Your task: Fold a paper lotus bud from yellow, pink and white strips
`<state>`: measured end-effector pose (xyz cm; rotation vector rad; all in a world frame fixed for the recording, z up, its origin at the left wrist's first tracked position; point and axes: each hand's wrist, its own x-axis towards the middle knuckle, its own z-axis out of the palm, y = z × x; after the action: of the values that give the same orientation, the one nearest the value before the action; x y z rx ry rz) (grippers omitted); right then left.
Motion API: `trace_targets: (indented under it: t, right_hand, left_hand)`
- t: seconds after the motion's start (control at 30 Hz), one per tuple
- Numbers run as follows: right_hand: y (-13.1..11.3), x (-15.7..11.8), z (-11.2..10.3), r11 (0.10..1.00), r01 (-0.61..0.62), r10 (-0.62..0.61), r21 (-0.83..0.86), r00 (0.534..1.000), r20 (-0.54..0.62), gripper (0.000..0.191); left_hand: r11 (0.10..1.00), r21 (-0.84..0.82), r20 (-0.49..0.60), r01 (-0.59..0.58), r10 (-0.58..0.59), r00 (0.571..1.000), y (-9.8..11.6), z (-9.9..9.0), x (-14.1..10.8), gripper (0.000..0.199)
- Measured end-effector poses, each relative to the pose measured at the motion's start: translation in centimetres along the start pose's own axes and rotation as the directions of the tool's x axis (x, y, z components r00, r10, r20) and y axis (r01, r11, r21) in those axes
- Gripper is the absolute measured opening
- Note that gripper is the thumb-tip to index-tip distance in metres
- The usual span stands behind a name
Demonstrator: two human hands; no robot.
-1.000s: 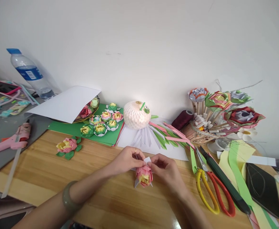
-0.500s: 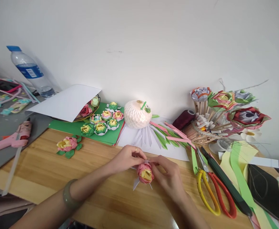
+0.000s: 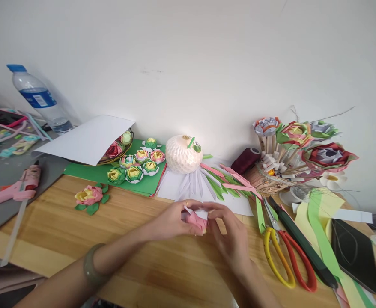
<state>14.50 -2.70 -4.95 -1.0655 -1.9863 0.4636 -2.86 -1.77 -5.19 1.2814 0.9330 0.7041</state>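
Note:
A small pink paper flower (image 3: pixel 197 221) with white paper on its upper side is held above the wooden table, turned so its yellow middle is mostly hidden. My left hand (image 3: pixel 171 220) closes round its left side, thumb below and fingers above. At its right, my right hand (image 3: pixel 228 226) has curled fingers, with the fingertips on the white paper at the top. Behind my hands, white, pink and green folded strips (image 3: pixel 220 182) fan out on white paper. A finished-looking pink and yellow flower with green leaves (image 3: pixel 91 198) lies to the left.
Several paper flowers (image 3: pixel 135 173) sit on green sheets beside a white textured ball (image 3: pixel 183 155). Scissors (image 3: pixel 287 256), a dark green long tool (image 3: pixel 303 244) and a black phone-like slab (image 3: pixel 356 254) lie right. A pink glue gun (image 3: pixel 22 188) and bottle (image 3: pixel 40 98) stand left.
The pink flower has been tipped so that its yellow middle faces away and its underside shows. My left hand has moved from the flower's top to wrap round its side.

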Motion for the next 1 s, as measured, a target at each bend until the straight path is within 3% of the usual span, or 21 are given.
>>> trace_targets:
  t: [0.1, 0.17, 0.27, 0.43, 0.83, 1.0]
  right_hand:
    - [-0.3, 0.4, 0.0, 0.987, -0.150, 0.152, 0.051, 0.988, -0.027, 0.009]
    - [-0.6, 0.7, -0.1, 0.942, -0.302, 0.293, 0.147, 0.952, 0.085, 0.012]
    - [-0.9, 1.0, 0.0, 0.828, -0.479, 0.414, 0.292, 0.873, 0.259, 0.024]
    - [-0.9, 1.4, 0.1, 0.685, -0.583, 0.457, 0.437, 0.811, 0.365, 0.033]
    - [-0.3, 1.4, 0.1, 0.496, -0.715, 0.477, 0.493, 0.698, 0.534, 0.035]
    - [-0.3, 1.3, 0.3, 0.502, -0.716, 0.479, 0.484, 0.697, 0.534, 0.035]
  left_hand:
    - [0.940, 0.328, -0.229, -0.098, 0.180, 0.957, 0.1, 0.1, 0.0, 0.058]
    - [0.864, 0.487, -0.247, -0.127, 0.276, 0.929, 0.1, 0.0, -0.1, 0.053]
    - [0.797, 0.587, -0.215, -0.144, 0.325, 0.921, -0.2, 0.0, -0.1, 0.044]
    - [0.855, 0.465, -0.176, -0.229, 0.343, 0.923, -0.6, 0.3, 0.0, 0.036]
    - [0.893, 0.302, -0.178, -0.334, 0.397, 0.900, 0.0, 0.6, -0.5, 0.033]
    - [0.930, 0.200, -0.216, -0.308, 0.349, 0.912, -0.1, 0.6, -0.2, 0.039]
